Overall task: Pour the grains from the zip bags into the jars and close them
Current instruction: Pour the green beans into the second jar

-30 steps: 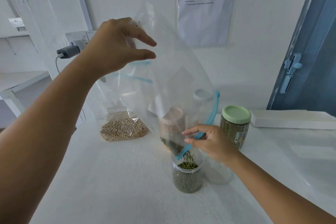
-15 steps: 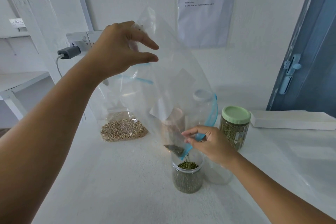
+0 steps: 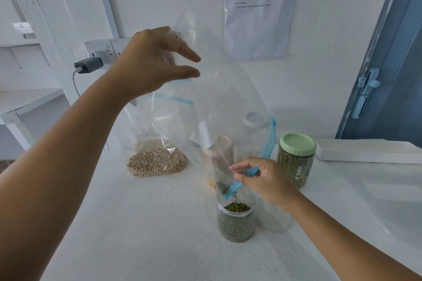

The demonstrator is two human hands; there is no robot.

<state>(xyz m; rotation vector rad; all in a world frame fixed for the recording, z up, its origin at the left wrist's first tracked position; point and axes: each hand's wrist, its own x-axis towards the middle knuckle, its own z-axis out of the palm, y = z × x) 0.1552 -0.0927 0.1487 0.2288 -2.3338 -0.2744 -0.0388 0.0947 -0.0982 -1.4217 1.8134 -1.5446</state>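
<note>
A clear zip bag (image 3: 219,89) with a blue zip strip hangs upside down over an open jar (image 3: 236,223) of green mung beans. My left hand (image 3: 155,64) pinches the bag's bottom corner high up. Lower down, my right hand (image 3: 262,178) pinches the blue zip edge just above the jar's mouth. A few last beans drop from the bag's corner into the jar. Behind it, a second zip bag (image 3: 157,159) holding tan grains stands on the white table (image 3: 137,235).
A closed jar (image 3: 296,162) with a green lid, full of green beans, stands at the right. A clear lid (image 3: 277,219) lies beside the open jar. Through the bag I see a pink-lidded jar (image 3: 217,155). A white box (image 3: 370,150) lies at back right.
The green beans in the bag's lower corner have nearly all run out into the jar. Both hands have stayed almost where they were.
</note>
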